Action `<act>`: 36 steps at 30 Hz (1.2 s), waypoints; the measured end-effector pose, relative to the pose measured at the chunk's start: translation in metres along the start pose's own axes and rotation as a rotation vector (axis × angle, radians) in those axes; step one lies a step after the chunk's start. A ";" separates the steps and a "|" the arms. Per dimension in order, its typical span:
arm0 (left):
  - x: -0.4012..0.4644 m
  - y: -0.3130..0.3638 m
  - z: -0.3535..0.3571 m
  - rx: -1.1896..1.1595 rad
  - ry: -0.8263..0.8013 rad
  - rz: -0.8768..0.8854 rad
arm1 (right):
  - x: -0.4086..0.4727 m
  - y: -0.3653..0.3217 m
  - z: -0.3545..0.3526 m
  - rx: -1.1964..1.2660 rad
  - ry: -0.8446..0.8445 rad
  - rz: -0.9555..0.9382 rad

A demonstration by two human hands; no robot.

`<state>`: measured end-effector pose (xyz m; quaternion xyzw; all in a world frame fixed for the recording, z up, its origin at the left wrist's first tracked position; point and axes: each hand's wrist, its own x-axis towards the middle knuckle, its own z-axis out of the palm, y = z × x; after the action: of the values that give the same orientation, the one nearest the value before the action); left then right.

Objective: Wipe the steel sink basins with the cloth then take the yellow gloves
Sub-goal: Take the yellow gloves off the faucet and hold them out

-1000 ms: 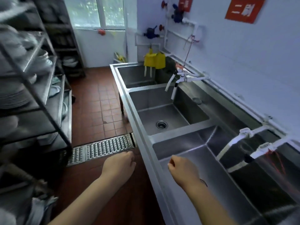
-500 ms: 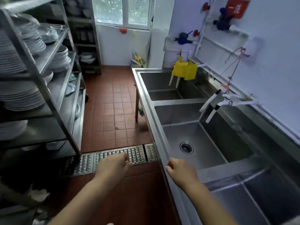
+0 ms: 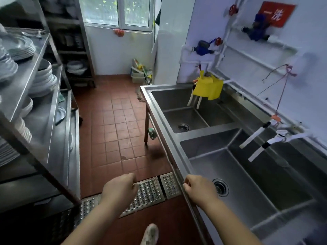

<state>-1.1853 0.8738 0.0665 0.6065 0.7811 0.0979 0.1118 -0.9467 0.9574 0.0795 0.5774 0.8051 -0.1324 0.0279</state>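
Observation:
A long steel sink unit (image 3: 169, 149) runs along the right wall, with a far basin (image 3: 185, 117) and a nearer basin (image 3: 247, 183), each with a round drain. The yellow gloves (image 3: 208, 88) hang over white taps at the back of the far basin. My left hand (image 3: 119, 190) is a loose fist over the floor grate, with nothing in it. My right hand (image 3: 198, 189) is curled shut above the sink's front rim by the near drain, also holding nothing. No cloth is visible.
A steel rack (image 3: 35, 106) stacked with white plates and bowls lines the left side. Red floor tiles (image 3: 120, 124) form a narrow aisle with a metal drain grate (image 3: 150, 191) across it. White taps (image 3: 261, 140) overhang the near basin. A shoe tip (image 3: 150, 234) shows below.
The view has advanced along the sink toward the far basin and the gloves, which now look closer. Both hands stay curled and empty in front of me.

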 end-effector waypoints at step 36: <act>0.700 0.132 0.011 -0.085 -0.287 0.635 | 0.529 0.101 -0.148 0.233 0.336 0.701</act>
<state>-1.2271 1.5847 0.0547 0.8214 0.5253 0.0739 0.2093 -1.0116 1.5115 0.0991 0.8299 0.5324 -0.1091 -0.1261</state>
